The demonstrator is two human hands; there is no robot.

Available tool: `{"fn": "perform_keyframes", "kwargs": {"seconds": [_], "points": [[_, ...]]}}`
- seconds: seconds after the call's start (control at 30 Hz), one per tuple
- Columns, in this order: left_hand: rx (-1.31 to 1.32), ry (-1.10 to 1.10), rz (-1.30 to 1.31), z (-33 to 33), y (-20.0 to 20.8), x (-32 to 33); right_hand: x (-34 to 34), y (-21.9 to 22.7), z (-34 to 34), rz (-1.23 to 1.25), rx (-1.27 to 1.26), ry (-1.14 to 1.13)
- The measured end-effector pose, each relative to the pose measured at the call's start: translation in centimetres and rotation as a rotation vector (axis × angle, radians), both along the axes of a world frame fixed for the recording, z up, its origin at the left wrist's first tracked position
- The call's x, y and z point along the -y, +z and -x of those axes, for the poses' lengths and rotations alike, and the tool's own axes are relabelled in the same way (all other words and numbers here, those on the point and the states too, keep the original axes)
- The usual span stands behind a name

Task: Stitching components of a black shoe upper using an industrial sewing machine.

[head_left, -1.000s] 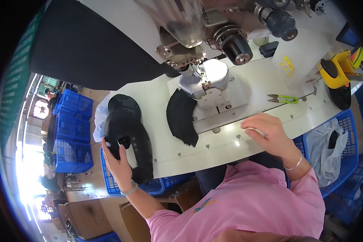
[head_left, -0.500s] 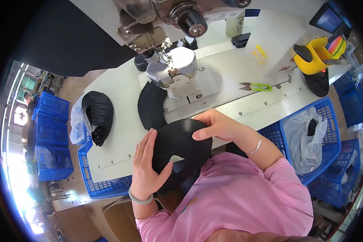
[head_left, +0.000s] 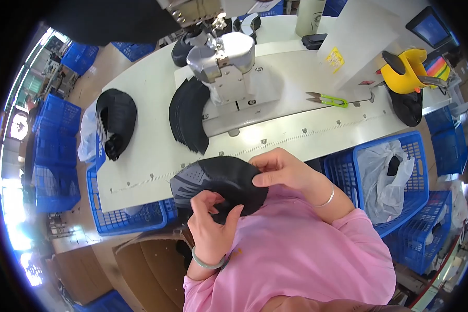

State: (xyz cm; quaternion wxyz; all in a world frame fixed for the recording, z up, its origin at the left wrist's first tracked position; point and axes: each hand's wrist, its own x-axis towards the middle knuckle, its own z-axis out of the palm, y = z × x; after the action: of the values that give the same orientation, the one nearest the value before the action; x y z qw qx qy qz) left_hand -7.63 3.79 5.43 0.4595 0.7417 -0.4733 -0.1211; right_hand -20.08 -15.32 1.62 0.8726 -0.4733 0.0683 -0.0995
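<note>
At the table's [head_left: 151, 125] near edge, my right hand [head_left: 275, 169] pinches the rim of a black-and-grey shoe upper [head_left: 229, 177]; my left hand [head_left: 213, 223] curls at its near side, grip unclear. This looks like positioning; the next move calls for steady, two-handed control.

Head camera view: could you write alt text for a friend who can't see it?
A person's right hand pinches a black shoe upper with a grey patterned panel, the left hand at its near edge. Beyond, a sewing machine stands on a white table with fanned curved black pieces, green-handled thread snips and another black upper.
</note>
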Motion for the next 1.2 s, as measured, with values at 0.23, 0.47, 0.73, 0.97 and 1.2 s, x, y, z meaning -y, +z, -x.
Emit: {"fn": "perform_keyframes", "kwargs": {"seconds": [0.23,0.47,0.73,0.97,1.2], "points": [[-0.409,0.024,-0.045,1.3,-2.4,-2.8,-4.8,2.3,2.1,0.763,-0.135,-0.093],[-0.899,-0.067,0.151,2.2,-6.0,-5.0,-10.1,0.8,2.5,1.285,-0.027,-0.374],[-0.709,-0.137,0.064,2.9,-6.0,-7.9,-14.1,-0.1,3.7,1.608,-0.064,-0.289],[-0.895,-0.112,0.078,2.4,-8.6,-6.9,-13.4,-1.7,3.2,0.901,-0.193,-0.211],[-0.791,-0.283,-0.032,2.8,-8.5,-6.9,-11.5,-3.3,2.7,0.641,-0.499,-0.102]]}}
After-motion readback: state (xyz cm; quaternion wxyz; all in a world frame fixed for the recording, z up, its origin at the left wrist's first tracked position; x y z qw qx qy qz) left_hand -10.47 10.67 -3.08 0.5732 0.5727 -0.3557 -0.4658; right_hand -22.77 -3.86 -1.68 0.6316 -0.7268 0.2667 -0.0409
